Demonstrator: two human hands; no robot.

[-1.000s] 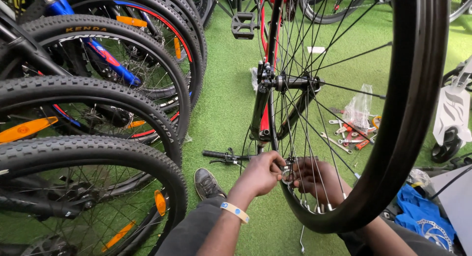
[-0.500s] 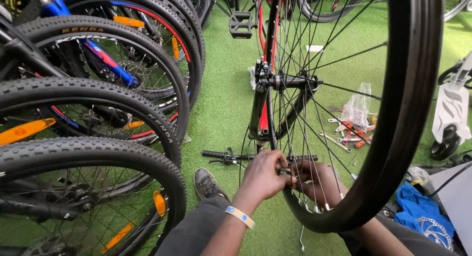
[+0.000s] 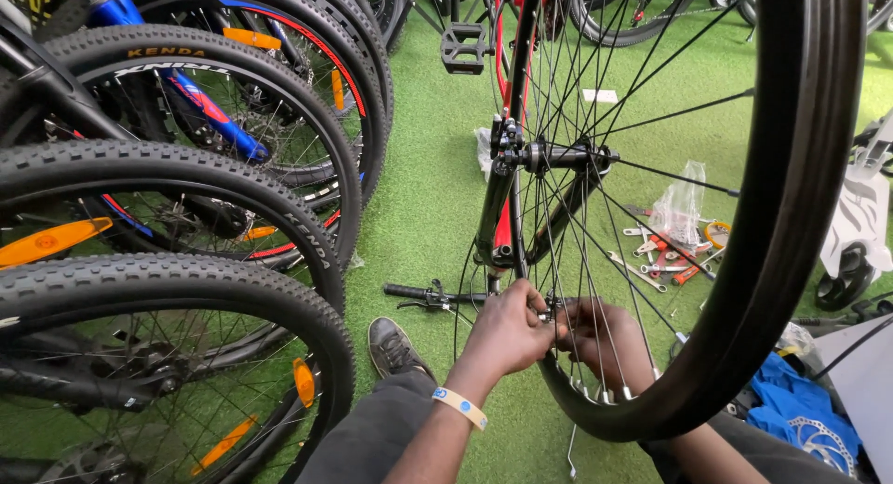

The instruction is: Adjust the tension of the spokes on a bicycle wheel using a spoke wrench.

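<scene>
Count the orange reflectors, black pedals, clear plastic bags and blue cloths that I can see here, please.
Orange reflectors: 6
Black pedals: 1
Clear plastic bags: 1
Blue cloths: 1
Total: 9

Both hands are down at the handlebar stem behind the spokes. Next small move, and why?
Probably keep the left hand steadying the handlebar while the right hand works the small fitting between them. Both hands pinch at that one spot behind the front wheel, what they hold is hidden, and the tools lie out on the green mat, untouched.
</scene>
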